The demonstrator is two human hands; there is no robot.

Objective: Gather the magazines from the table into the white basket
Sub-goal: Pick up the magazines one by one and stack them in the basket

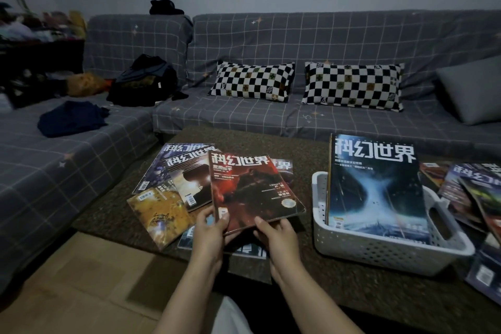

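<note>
From the head camera, both hands hold one red-covered magazine with white Chinese title lettering (pixel 250 190) by its near edge, raised and tilted above the dark brown textured table (pixel 303 160). The left hand (pixel 210 230) pinches the near left corner, thumb on the cover and fingers beneath. The right hand (pixel 276 236) takes the near edge further right, its grip clamped on the magazine with the thumb on top.

Beneath and to the left of the red magazine a loose fan of overlapping magazines (pixel 173 173) lies flat on the table, among them a yellow-covered magazine (pixel 157 214) nearest the table's front left edge. Another pale blue magazine (pixel 187 236) lies partly hidden under the hands.

To the right stands the white perforated plastic basket with handle cut-outs (pixel 379 252), well apart from the hands. A blue magazine with a pale funnel-shaped picture (pixel 376 187) leans upright in it, its top rising above the rim. A further heap of magazines (pixel 477 192) lies on the table just right of the basket.

Behind the table runs a grey checked sofa (pixel 244 116) with two black-and-white chequered cushions (pixel 253 81).
</note>
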